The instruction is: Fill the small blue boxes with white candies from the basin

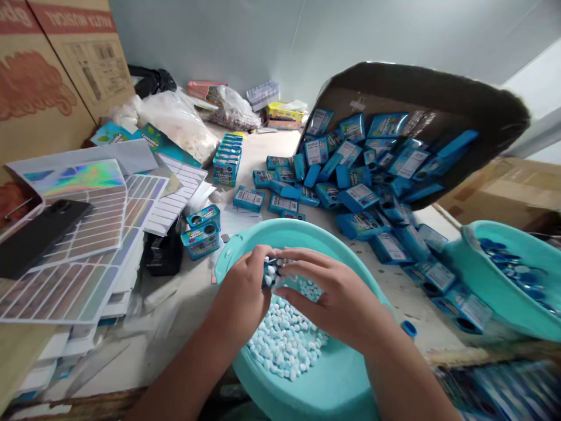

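Observation:
My left hand (243, 292) is closed around a small dark container (265, 276), mostly covered by the fingers, with white candies (270, 272) at its opening. Beside it, my right hand (326, 286) has its fingers bent and apart, their tips at the container's opening. Both hands are over a turquoise basin (342, 374). Loose white and pale blue candies (287, 339) lie in the bottom of this basin. Left of the basin, two blue candy packs (200, 241) stand stacked.
A tipped cardboard box (464, 111) spills many blue packs (359, 199) onto the table. At right is another turquoise basin (477, 234) with blue lids (521, 272). Label sheets (87, 234) and a black phone (48, 234) lie left. A packed row (228, 161) stands behind.

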Available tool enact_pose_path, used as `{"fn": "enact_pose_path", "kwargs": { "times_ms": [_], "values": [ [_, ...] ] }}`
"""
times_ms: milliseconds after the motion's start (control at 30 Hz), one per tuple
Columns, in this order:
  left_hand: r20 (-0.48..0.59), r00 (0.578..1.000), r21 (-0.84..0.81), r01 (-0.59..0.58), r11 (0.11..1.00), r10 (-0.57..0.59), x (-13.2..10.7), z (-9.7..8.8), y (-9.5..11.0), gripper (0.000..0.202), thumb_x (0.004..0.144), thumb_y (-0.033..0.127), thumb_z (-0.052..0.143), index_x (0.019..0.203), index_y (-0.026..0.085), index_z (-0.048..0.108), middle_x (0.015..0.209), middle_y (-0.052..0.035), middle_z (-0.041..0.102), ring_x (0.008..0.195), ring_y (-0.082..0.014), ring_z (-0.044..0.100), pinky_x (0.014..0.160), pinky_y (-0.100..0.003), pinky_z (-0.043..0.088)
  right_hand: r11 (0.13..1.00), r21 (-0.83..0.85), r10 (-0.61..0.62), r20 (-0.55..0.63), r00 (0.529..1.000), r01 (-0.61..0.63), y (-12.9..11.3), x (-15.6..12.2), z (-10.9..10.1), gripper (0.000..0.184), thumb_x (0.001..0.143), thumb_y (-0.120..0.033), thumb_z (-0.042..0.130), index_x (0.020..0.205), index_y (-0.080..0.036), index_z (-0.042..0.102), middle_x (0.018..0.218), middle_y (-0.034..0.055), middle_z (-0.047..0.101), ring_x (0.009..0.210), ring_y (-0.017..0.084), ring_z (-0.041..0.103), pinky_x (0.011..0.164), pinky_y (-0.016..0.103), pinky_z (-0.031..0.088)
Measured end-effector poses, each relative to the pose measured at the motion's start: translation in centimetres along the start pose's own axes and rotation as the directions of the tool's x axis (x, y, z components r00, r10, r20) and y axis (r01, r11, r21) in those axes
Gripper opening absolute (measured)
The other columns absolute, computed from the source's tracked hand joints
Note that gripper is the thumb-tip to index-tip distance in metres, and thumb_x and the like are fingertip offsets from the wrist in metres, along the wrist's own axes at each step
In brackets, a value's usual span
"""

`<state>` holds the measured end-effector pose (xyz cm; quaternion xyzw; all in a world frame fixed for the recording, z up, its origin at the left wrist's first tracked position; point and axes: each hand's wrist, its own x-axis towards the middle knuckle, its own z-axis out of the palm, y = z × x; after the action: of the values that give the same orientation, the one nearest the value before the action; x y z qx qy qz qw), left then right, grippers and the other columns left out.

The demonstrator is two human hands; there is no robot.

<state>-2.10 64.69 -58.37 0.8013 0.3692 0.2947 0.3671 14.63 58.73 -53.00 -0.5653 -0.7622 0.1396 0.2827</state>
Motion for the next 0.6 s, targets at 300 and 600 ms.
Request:
{"fn": "enact_pose_path", "kwargs": {
  "times_ms": [300, 600],
  "values": [
    [-0.11, 0.993, 0.015, 0.051, 0.999, -0.05, 0.1, 0.2, 0.0, 0.051, 0.076, 0.0, 0.063, 0.12, 0.024, 0.054, 0.119, -0.0081, 0.074, 0.113, -0.0265, 0.071, 0.091, -0.037, 0.059, 0.943, -0.296, -0.156, 0.018, 0.988, 0.154, 0.8, -0.5, 0.0, 0.019, 0.094, -0.02, 0.062, 0.11, -0.023, 0.072, 0.123, 0.0112, 0.073, 0.112, 0.029, 0.07, 0.09, 0.046, 0.061],
    [-0.159, 0.986, -0.029, -0.059, 0.998, 0.053, 0.0, 0.4, -0.4, 0.071, 0.081, 0.003, 0.064, 0.145, 0.026, 0.041, 0.132, -0.0094, 0.071, 0.12, -0.024, 0.069, 0.095, -0.035, 0.058, 0.914, -0.384, -0.155, -0.034, 0.987, 0.13, 1.3, -0.6, 0.0, 0.025, 0.095, -0.023, 0.063, 0.118, -0.022, 0.071, 0.129, 0.0128, 0.071, 0.114, 0.03, 0.068, 0.091, 0.046, 0.058]
  ]
}}
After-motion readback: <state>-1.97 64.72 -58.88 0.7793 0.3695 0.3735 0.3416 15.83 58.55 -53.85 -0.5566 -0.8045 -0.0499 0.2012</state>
